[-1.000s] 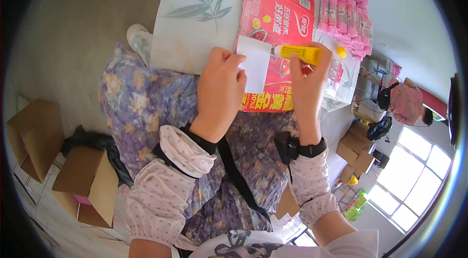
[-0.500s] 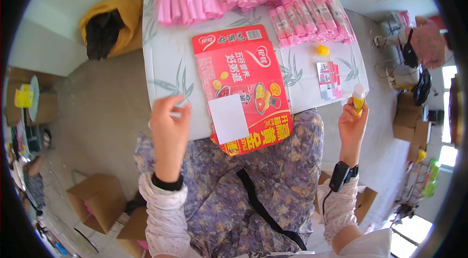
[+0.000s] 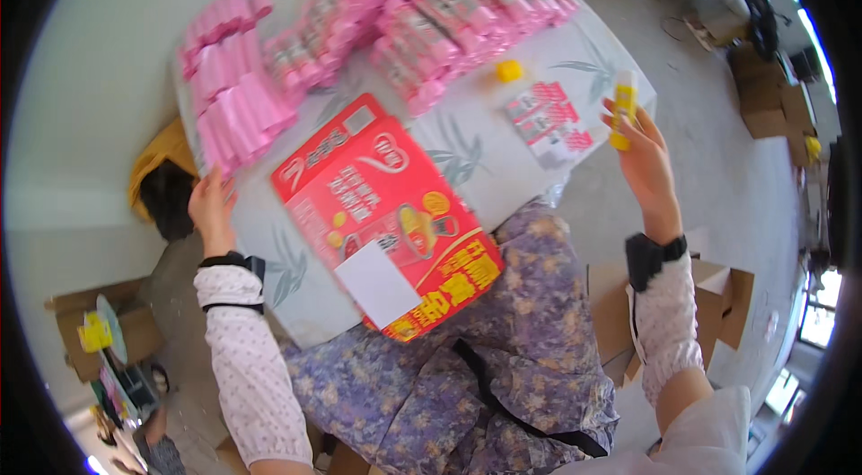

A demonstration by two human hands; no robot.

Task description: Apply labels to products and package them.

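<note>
My right hand grips a yellow glue stick upright, its white end on top, over the table's right edge. My left hand, fingers apart, is at the near end of the plain pink rolls on the left; whether a fingertip touches one is unclear. Between my hands lies a flat red cardboard piece, with a blank white paper on its near part. Beyond the glue stick's side of the cardboard are a yellow cap and some small pink-and-white printed labels.
Pink rolls with labels are heaped across the far part of the white leaf-patterned table. A yellow sack with a black bag stands off its left side. Cardboard boxes sit on the floor at right.
My left hand has moved away from beside the cardboard, left and forward to the plain pink rolls. The view has turned, so the table appears tilted. My right hand still holds the glue stick.
</note>
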